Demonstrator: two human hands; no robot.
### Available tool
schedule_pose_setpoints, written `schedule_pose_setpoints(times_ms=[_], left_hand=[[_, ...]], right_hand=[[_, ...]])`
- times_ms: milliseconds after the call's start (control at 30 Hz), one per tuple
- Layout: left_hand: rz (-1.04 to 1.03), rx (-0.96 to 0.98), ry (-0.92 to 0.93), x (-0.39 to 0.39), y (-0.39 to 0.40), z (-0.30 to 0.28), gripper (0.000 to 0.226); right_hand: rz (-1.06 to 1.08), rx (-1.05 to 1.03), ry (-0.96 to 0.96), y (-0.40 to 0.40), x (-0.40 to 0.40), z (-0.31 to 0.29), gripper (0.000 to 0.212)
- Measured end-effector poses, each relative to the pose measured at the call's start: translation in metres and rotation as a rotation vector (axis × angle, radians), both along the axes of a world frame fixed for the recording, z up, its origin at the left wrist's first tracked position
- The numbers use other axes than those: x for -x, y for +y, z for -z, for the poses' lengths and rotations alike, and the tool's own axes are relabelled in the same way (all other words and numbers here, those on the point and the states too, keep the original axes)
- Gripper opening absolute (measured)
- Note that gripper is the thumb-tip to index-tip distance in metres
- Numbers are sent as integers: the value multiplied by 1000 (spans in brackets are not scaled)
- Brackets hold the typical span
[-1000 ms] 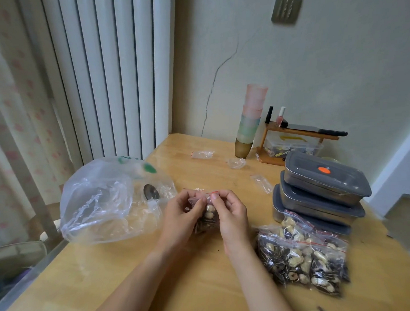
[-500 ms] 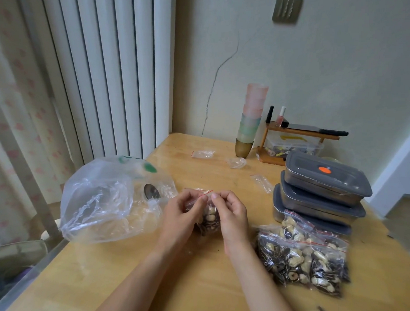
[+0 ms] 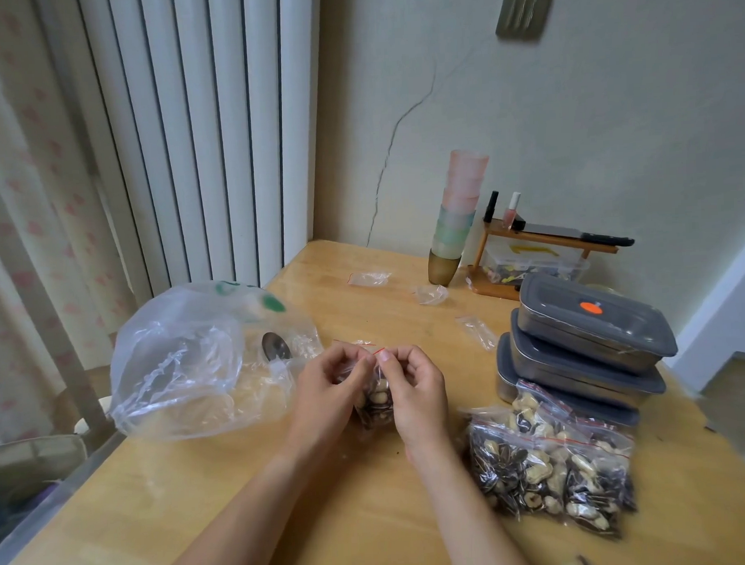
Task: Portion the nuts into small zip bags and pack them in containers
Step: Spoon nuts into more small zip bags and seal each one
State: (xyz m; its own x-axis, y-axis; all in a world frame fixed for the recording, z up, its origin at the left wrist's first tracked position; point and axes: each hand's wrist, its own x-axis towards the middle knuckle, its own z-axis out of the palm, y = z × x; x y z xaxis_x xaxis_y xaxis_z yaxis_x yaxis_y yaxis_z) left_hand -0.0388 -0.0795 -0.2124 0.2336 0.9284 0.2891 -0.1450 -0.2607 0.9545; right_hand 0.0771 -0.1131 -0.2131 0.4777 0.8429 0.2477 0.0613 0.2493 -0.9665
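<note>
A small zip bag (image 3: 376,404) filled with nuts and seeds stands on the wooden table (image 3: 226,502) at its middle. My left hand (image 3: 328,395) and my right hand (image 3: 416,393) pinch its red zip strip at the top, fingertips close together. Several filled zip bags (image 3: 554,466) lie in a pile to the right. Behind them is a stack of three grey-lidded metal containers (image 3: 586,337). A large clear plastic bag (image 3: 195,362) holding nuts and a metal spoon (image 3: 275,346) sits on the left.
Empty small zip bags (image 3: 368,278) (image 3: 431,294) (image 3: 477,331) lie scattered at the back of the table. A stack of coloured cups (image 3: 455,219) and a small wooden rack (image 3: 540,253) with a knife and bottles stand against the wall.
My fingertips have shifted slightly along the bag's zip strip and the bag sits a little more upright. Nothing else moved.
</note>
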Motion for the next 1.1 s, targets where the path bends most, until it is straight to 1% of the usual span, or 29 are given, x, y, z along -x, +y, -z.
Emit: schedule_pose_setpoints(times_ms=[133, 300, 433, 600, 767, 867, 967, 1100], left_hand=[[-3, -7, 17, 1, -1, 0, 19], [-3, -8, 15, 1, -1, -1, 19], [-23, -10, 31, 2, 2, 1, 17], [-31, -17, 34, 2, 0, -1, 15], [-30, -26, 48, 2, -3, -4, 17], [-50, -25, 45, 3, -5, -7, 17], [-42, -22, 25, 4, -5, -7, 15], [-43, -26, 34, 4, -5, -7, 12]], right_hand=[[36, -22, -106, -1, 1, 0, 17], [112, -52, -288, -2, 3, 2, 20], [106, -91, -353, -3, 5, 1, 18], [70, -91, -301, -4, 6, 3, 16], [97, -82, -212, -1, 5, 5, 17], [83, -76, -154, 1, 4, 6, 7], [22, -47, -94, 2, 2, 7, 12], [7, -51, -152, 4, -1, 9, 8]])
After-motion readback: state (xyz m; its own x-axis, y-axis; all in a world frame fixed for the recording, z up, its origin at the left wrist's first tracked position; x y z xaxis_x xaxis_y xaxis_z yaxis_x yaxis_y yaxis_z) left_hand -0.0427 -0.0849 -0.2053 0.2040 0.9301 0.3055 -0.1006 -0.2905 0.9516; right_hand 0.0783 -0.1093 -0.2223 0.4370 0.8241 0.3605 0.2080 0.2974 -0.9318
